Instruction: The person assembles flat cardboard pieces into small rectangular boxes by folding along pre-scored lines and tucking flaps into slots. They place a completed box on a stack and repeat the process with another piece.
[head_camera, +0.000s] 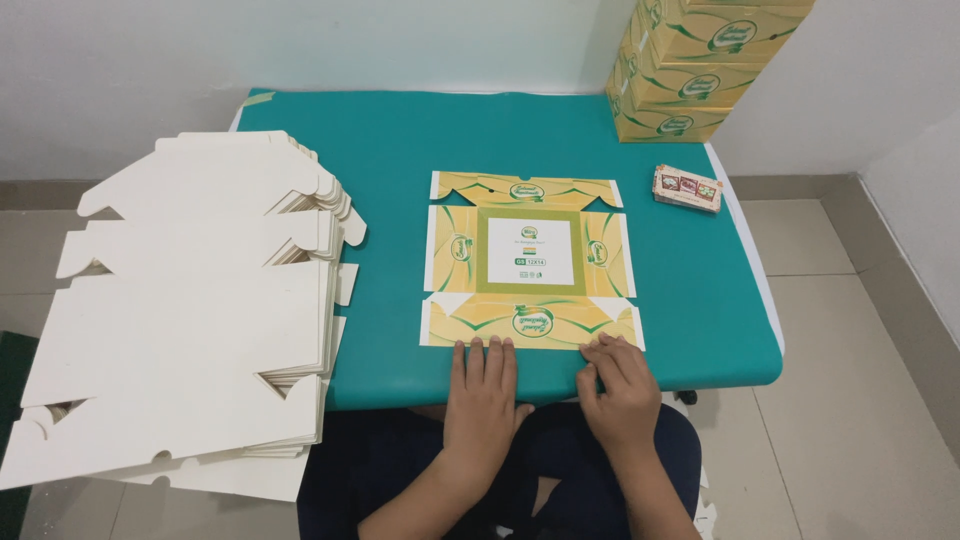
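A flat, unfolded yellow and green cardboard box blank (530, 258) with a white centre panel lies on the teal table (400, 140). My left hand (483, 392) rests palm down at the table's near edge, its fingertips on the blank's near flap. To its right, my right hand (620, 385) has slightly curled fingertips touching the same flap's right corner. Neither hand holds anything.
A tall pile of plain white flat box blanks (195, 300) sits at the left, overhanging the table. Stacked folded yellow boxes (695, 65) stand at the far right corner. A small stack of printed cards (687, 188) lies near the right edge. Tiled floor lies to the right.
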